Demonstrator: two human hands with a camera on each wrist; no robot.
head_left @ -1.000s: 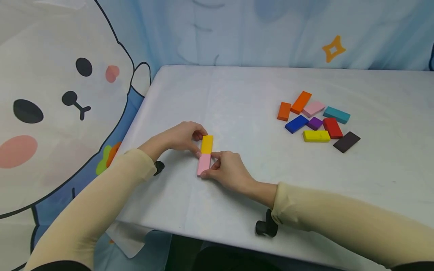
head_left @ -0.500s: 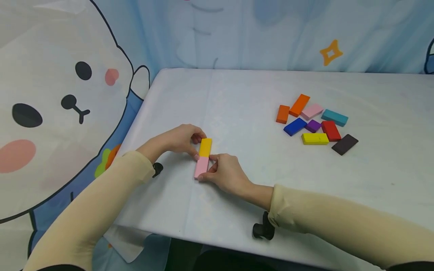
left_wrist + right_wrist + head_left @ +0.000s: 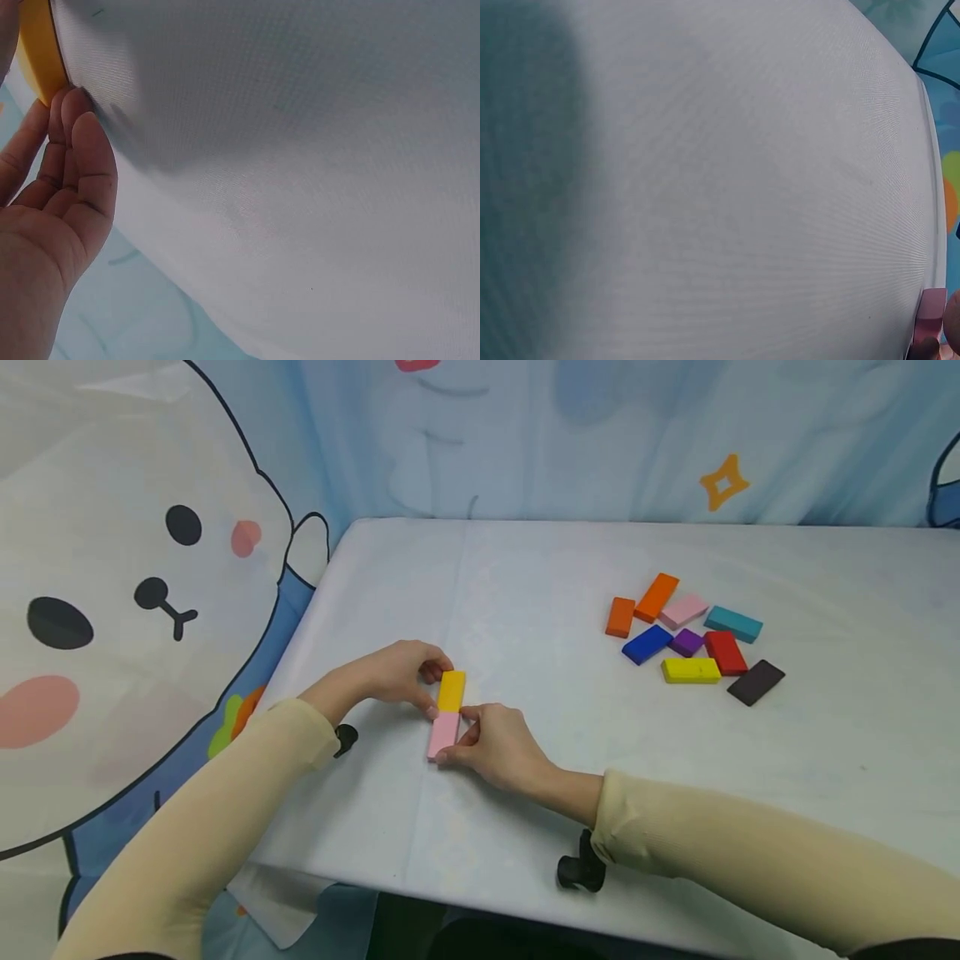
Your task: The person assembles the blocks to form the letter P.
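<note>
A golden-yellow block [image 3: 452, 691] and a pink block [image 3: 443, 737] lie end to end on the white-covered table, forming one straight strip. My left hand [image 3: 401, 675] holds the yellow one, fingers at its far end and thumb by its left side near the joint. From the right, my right hand [image 3: 504, 745] grips the pink one between the index finger near the joint and the thumb at its near end. In the left wrist view, fingertips touch the end of the yellow block [image 3: 43, 52]. Only a bit of the pink block [image 3: 931, 307] shows in the right wrist view's corner.
Farther right lies a loose group of blocks: two orange, including one orange block [image 3: 619, 617], plus a blue block [image 3: 647, 644], a red block [image 3: 725, 652], a lemon-yellow block [image 3: 691, 671], a black block [image 3: 756, 682] and several others. A printed curtain [image 3: 525, 443] hangs behind the table.
The head view has shifted slightly, so everything appears a little lower and farther left. Both hands keep their hold, and the two blocks stay end to end.
</note>
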